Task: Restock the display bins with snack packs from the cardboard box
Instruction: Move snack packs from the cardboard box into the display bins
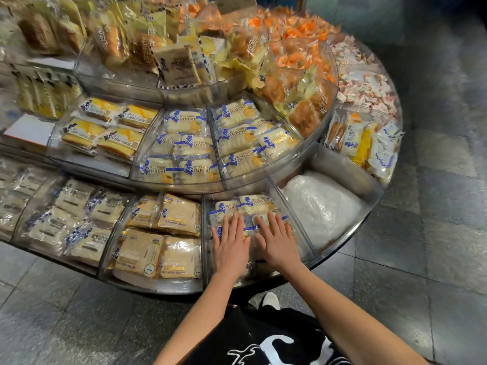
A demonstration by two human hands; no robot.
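Grey tiled floor (434, 233) wraps round tiered display stand (342, 248) — open floor from 3 through 6 o'clock, stand's curved rim running between. Lowest tier, bin (205, 233) at stand's 6 o'clock: blue-and-white snack packs (253, 204) lie inside. Left hand (230, 246) and right hand (276, 241) side by side, palms flat on packs, fingers straight, slightly spread, gripping nothing. At bin's 3 o'clock — clear divider, then crumpled plastic bag (321, 206). At 9 o'clock, tan packs (163, 233) in next bin.

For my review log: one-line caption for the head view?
Restocking: left hand and right hand press flat on snack packs in a front display bin.
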